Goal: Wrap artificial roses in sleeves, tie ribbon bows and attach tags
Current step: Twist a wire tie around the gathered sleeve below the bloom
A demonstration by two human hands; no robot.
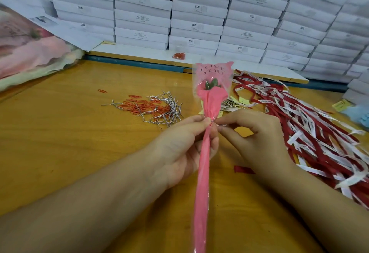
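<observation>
So this is the cinch-the-neck step, as far as I can judge. The rose (210, 85) is already inside its pink sleeve (203, 173), held upright in the middle of the scene, just above the near part of the worktop (69, 133). The left hand (185, 147) has its fingers curled round the sleeve just under the flower, squeezing it tight. The right hand (253, 139) is pinching the end of a silver wire tie (219, 124) between thumb and forefinger, right at that squeezed spot. I can't tell how many turns the wire has.

No bow and no tag on it yet. My guess for the next move: finish twisting the wire snug, let go with the right hand, and reach right for a ribbon. The left hand needs to keep the neck bunched or the sleeve will loosen.

Stuff around:
- The ribbons (299, 117), red and white, lie in a tangled heap to the right, so pulling one out cleanly could be fiddly.
- The small tags (235, 102) sit just behind the hands.
- Spare wire ties (169, 111) are mixed up with orange paper clips (139, 107) to the left.
- There's a pile of more pink sleeves (30, 53) at the far left.
- A wall of white boxes (199, 13) runs along the far side.

Nothing really blocks the hands.
</observation>
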